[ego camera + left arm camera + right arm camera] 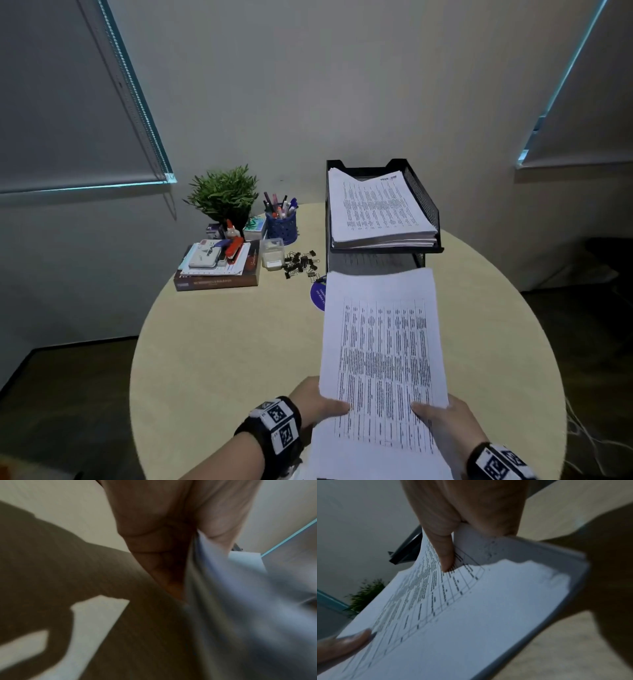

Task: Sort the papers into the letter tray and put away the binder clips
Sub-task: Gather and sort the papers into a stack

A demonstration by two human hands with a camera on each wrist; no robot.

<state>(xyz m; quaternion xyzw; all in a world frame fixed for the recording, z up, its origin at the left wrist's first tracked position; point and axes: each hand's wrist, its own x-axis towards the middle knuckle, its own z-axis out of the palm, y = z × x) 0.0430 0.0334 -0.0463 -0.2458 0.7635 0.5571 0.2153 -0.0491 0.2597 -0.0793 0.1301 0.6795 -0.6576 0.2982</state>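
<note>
While both the left hand (317,404) and right hand (442,416) pinch the white printed paper stack (380,356) just short of the black mesh letter tray (424,202), floppy sheets could snag on its rim.

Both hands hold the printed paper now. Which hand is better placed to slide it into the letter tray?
Probably the right hand: the letter tray stands ahead on the right side, and its thumb already pinches the paper. The left hand sits nearer the binder clips.

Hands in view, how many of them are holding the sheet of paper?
2: the left hand pinches the sheet near its lower left edge, the right hand near its lower right.
</note>
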